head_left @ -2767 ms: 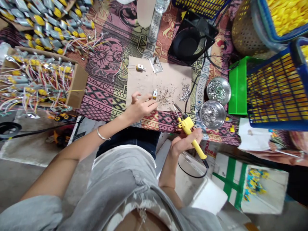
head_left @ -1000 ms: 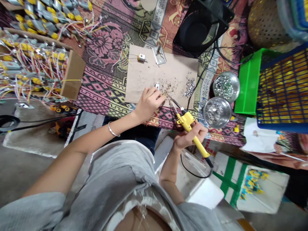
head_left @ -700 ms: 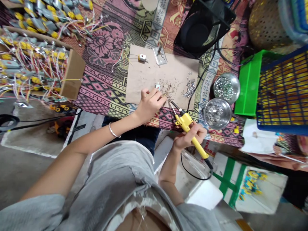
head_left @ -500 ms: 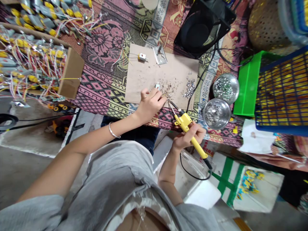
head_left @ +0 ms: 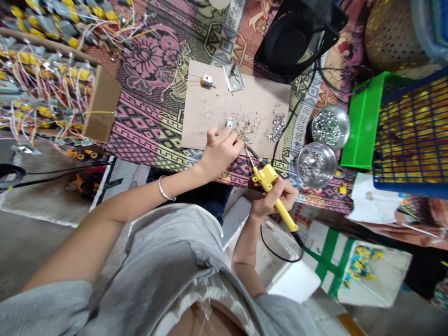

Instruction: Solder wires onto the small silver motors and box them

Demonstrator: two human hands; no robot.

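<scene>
My left hand point(head_left: 223, 151) is closed over the near edge of a cardboard sheet point(head_left: 199, 112). Past its curled fingers pokes the silver end of a small motor point(head_left: 229, 123), whose rest the fingers cover. My right hand point(head_left: 275, 198) grips a yellow soldering iron point(head_left: 268, 177) by the handle. The iron's tip and a thin feed tube meet close to my left fingertips; exact contact there is too small to tell. Farther up the cardboard lie another small motor point(head_left: 207, 80) with wires and a bent metal bracket point(head_left: 234, 78).
Tiny metal parts point(head_left: 276, 127) are heaped on the cardboard's right side. Two metal bowls point(head_left: 316, 164) of small parts stand to the right, near a green bin point(head_left: 360, 123) and a blue basket point(head_left: 409, 135). A black fan point(head_left: 289, 46) is behind. Wired motors fill a carton point(head_left: 101, 105) at left.
My right hand and the soldering iron have shifted very slightly. Both hands keep their grip, and the view has moved a little.
</scene>
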